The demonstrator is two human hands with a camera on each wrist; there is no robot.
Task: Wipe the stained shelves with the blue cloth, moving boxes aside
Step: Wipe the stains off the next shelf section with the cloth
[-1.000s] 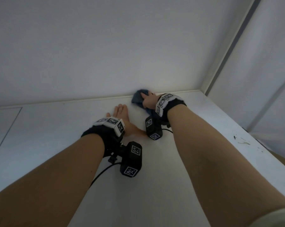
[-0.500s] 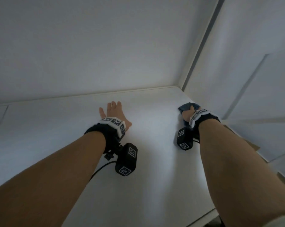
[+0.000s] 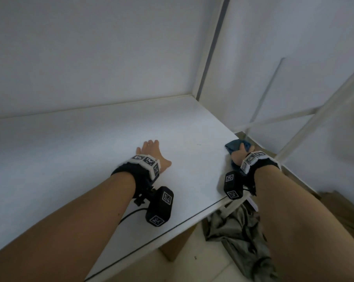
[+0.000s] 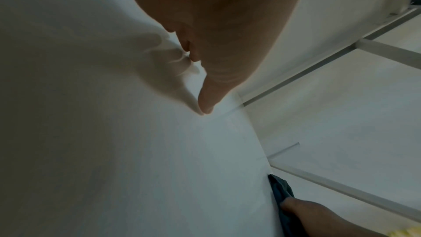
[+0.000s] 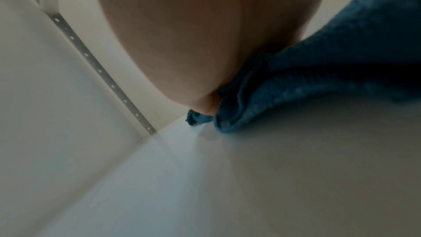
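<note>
The white shelf (image 3: 90,151) fills the head view. My left hand (image 3: 151,152) lies flat on it near the middle, fingers straight and thumb spread out; the left wrist view shows the same flat hand (image 4: 205,71). At the shelf's right edge my right hand (image 3: 238,154) grips the bunched blue cloth (image 3: 234,145) and presses it on the edge. The blue cloth (image 5: 318,71) bulges out from under my palm in the right wrist view, and the blue cloth (image 4: 281,190) also shows at the shelf edge in the left wrist view. No boxes are in view.
A white back wall (image 3: 90,53) and a white upright post (image 3: 210,47) bound the shelf at the rear right corner. Below the front right edge lie a grey crumpled fabric (image 3: 239,237) and a cardboard box (image 3: 178,243) on the floor.
My right hand has swept the cloth from the back wall rightward and toward me, to the shelf's right edge. The left hand has stayed flat in place. My view has turned right.
</note>
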